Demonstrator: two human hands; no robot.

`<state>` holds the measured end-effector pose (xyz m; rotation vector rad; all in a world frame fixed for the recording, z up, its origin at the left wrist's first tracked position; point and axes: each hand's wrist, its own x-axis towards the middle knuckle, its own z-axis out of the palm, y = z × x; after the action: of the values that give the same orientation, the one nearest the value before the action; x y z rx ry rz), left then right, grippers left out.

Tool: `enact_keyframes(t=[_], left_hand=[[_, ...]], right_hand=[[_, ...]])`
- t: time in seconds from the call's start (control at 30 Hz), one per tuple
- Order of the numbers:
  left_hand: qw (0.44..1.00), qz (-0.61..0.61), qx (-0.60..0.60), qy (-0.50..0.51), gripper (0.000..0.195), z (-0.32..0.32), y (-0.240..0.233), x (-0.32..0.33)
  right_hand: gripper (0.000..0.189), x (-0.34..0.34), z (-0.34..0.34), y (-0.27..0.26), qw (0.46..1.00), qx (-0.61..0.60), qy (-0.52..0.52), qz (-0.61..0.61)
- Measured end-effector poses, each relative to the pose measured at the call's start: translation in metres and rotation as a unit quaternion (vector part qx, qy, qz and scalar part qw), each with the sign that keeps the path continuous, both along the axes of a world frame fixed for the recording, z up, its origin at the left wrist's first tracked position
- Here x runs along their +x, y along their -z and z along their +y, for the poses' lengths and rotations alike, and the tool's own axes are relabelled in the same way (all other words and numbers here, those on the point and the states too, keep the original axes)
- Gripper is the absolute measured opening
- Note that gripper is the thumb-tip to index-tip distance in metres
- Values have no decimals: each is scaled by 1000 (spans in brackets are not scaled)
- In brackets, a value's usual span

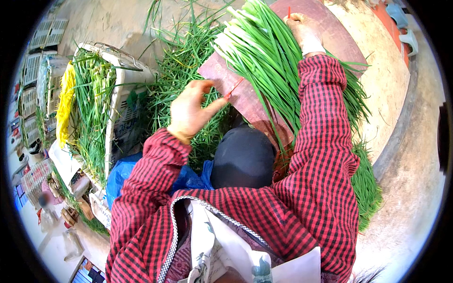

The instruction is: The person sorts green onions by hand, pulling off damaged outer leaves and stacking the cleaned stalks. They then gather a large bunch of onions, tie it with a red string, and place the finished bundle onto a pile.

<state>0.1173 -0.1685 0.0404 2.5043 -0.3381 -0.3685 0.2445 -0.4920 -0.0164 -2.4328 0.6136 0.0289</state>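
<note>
Long green garlic chives (265, 67) lie in a thick bundle across a reddish board (244, 106), pale stem ends at the upper left. My left hand (194, 106), slightly blurred, hovers left of the board with thumb and fingers apart. A thin red strip (234, 88) runs from the thumb tip towards the bundle; whether it touches the thumb is unclear. My right hand (305, 30) is closed at the bundle's far right side. Another red end (289, 12) sticks up from its fingers. Whether both red pieces join beneath the chives is hidden.
Loose chives (191, 53) are heaped left of the board. A white plastic crate (118, 81) holds more greens, with yellow ties (65, 102) over its side. Another chive pile (366, 187) lies at right. A dark rounded knee (244, 157) is below the board.
</note>
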Motion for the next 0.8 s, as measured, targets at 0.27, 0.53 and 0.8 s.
enact_keyframes(t=[0.27,0.53,0.8], left_hand=[[931,218,-288,-55,8,-27,31,13],[742,460,-487,31,41,-26,36,28],[796,435,-421,15,22,-31,34,37]], right_hand=[[37,4,-9,10,1000,-12,-12,5],[37,6,-12,13,999,-1,-25,-26],[21,-5,-13,1,915,391,19,-103]])
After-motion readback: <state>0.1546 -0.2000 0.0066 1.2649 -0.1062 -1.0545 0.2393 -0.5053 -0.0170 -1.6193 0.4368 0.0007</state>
